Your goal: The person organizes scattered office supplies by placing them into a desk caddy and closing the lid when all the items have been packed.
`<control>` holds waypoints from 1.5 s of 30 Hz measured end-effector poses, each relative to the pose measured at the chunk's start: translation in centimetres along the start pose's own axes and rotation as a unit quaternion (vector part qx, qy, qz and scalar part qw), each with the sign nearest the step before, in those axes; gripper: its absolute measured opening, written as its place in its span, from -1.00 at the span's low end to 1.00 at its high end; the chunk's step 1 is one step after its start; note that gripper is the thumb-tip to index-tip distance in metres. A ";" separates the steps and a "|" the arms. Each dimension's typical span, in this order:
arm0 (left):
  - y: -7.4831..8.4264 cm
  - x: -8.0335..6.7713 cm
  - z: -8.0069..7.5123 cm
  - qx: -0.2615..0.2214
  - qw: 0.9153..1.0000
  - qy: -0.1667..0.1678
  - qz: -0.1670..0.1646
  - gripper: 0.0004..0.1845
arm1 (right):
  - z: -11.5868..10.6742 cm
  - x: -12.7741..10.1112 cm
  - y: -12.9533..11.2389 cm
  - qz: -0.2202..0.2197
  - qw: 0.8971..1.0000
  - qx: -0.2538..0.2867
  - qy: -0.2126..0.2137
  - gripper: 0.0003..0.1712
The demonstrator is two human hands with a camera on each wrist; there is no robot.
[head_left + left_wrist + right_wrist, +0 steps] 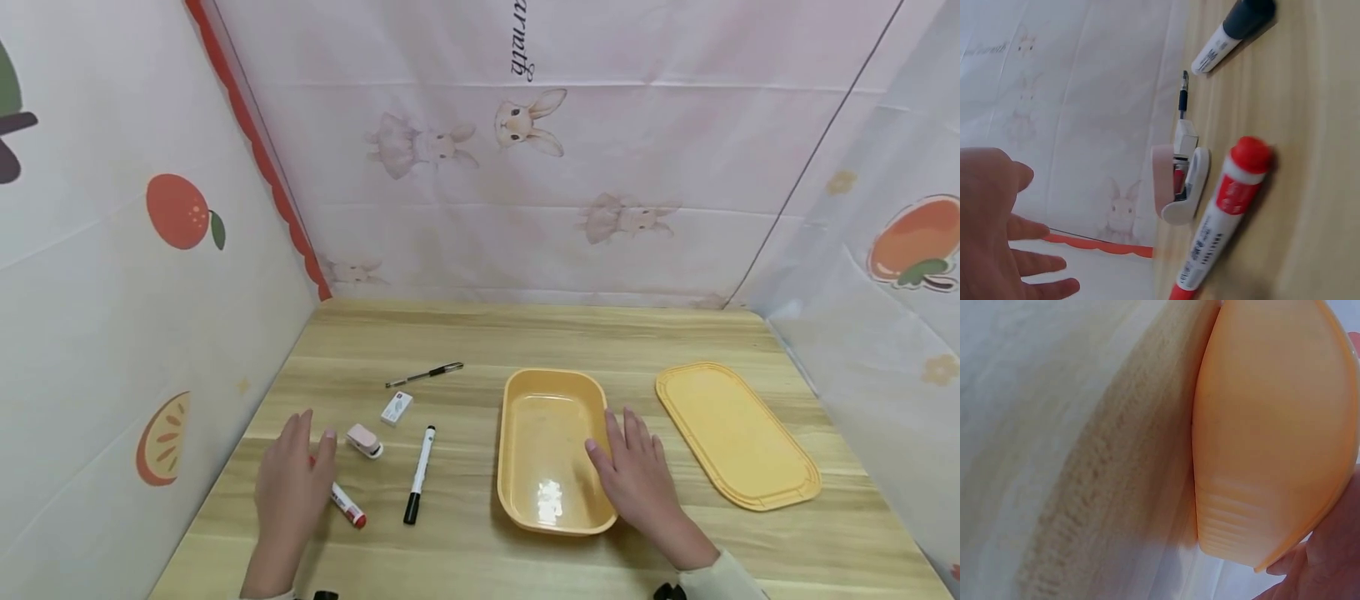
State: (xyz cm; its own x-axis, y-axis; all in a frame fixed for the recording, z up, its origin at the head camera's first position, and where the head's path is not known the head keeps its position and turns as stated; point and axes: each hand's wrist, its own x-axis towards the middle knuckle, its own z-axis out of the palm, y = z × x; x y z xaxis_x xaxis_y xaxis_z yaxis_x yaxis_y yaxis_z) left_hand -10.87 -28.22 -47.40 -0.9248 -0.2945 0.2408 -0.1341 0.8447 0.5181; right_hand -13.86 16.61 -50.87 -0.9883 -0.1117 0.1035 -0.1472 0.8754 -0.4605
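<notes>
My left hand (294, 483) hovers over a white marker with red ends (348, 505), partly covering it in the head view. The fingers are extended and hold nothing; in the left wrist view the red marker (1219, 222) lies apart from them. Just beyond is a small pink and white stapler (364, 441). My right hand (637, 471) is at the right rim of a yellow plastic box (506, 450), fingers fairly straight, thumb reaching over the rim. From the right wrist view, fingertips (1280, 567) show right at the rim of the box (1272, 437).
A white marker with a black cap (420, 475) lies left of the box. Farther back are a small white carton (397, 408) and a black pen (424, 375). A flat yellow lid (738, 436) lies at the right. Printed cloth walls (480, 250) border the wooden table.
</notes>
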 end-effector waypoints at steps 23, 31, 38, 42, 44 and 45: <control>1.2 -6.0 4.6 -0.021 0.989 0.037 -0.144 -0.21 | -0.1 -0.3 0.2 0.007 1.000 0.013 -0.003 -0.14; 1.1 -6.3 5.8 -0.028 0.985 0.032 -0.168 -0.15 | 0.0 -0.3 0.2 0.015 1.000 0.010 -0.016 -0.12; 0.8 -6.5 6.0 -0.041 0.987 0.023 -0.156 -0.16 | 0.0 -0.3 0.1 0.013 1.000 0.010 -0.018 -0.14; 0.6 -6.6 6.1 -0.048 0.987 0.012 -0.152 -0.15 | 0.0 -0.3 0.1 0.015 1.000 0.010 -0.022 -0.14; 0.5 -6.6 6.2 -0.054 0.987 0.006 -0.149 -0.13 | -0.1 -0.3 0.0 0.014 1.000 0.011 -0.021 -0.14; 0.5 -6.6 6.2 -0.056 0.987 0.006 -0.148 -0.12 | -0.1 -0.3 0.0 0.013 1.000 0.010 -0.020 -0.14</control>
State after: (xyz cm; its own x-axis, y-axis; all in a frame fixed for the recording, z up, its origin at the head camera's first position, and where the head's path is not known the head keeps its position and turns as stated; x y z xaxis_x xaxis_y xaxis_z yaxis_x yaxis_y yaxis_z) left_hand -7.06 -23.07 -53.75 -0.8472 -0.5260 0.0744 -0.3563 0.6664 0.6549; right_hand -13.59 16.65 -50.78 -0.9926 -0.1079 0.0558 -0.1214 0.8683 -0.4809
